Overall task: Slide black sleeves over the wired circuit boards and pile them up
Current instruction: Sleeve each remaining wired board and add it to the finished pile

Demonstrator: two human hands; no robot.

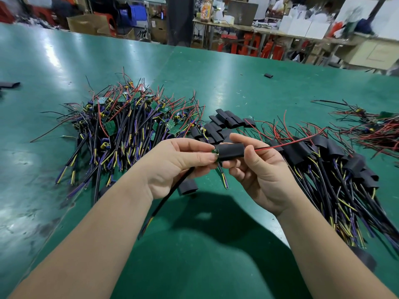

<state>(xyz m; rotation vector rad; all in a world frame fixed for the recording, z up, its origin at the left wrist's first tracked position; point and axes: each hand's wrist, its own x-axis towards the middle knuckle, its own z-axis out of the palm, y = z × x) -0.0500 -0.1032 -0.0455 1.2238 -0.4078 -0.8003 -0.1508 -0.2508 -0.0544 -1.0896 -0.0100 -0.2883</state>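
Teal-green table (216, 83), glossy, white light streaks. Held sleeve (232, 151): matte black. Edge of board (216, 157) showing at its end: green. Long wire (291, 141) out other end: red. Left pile (129, 126): green boards, black cables, red, yellow and purple strands. Loose sleeves (228, 121): black. Right pile (323, 152): black sleeves, black cables, yellow and purple tips, red wires. Behind: red stools (248, 47), white boxes (302, 28), brown carton (86, 23), blue crates (131, 11).
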